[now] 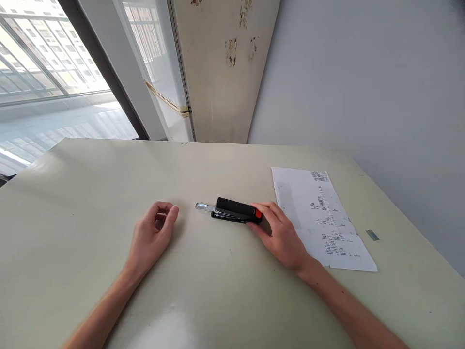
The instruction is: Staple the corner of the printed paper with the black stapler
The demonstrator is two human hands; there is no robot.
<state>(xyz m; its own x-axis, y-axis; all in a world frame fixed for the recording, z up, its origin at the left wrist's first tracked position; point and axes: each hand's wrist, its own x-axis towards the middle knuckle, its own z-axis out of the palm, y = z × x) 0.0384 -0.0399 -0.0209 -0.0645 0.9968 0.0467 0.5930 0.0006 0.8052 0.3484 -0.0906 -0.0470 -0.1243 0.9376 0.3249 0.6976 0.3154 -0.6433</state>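
A black stapler (pixel 236 209) lies in the middle of the table, with a red part at its right end. From its left end a metal staple tray (pixel 205 207) sticks out. My right hand (pixel 281 232) grips the stapler's right end between thumb and fingers. To the left of the tray, my left hand (pixel 154 230) rests on its side on the tabletop, fingers curled in loosely and nothing seen in them. A gap separates it from the stapler.
A printed sheet of paper (pixel 301 203) lies beyond my right hand, with creased lower edges. Further right is a small strip (pixel 372 235), perhaps staples. The pale table (pixel 109 189) meets a wall on the right; a fridge (pixel 221 97) and a window (pixel 47 63) stand behind.
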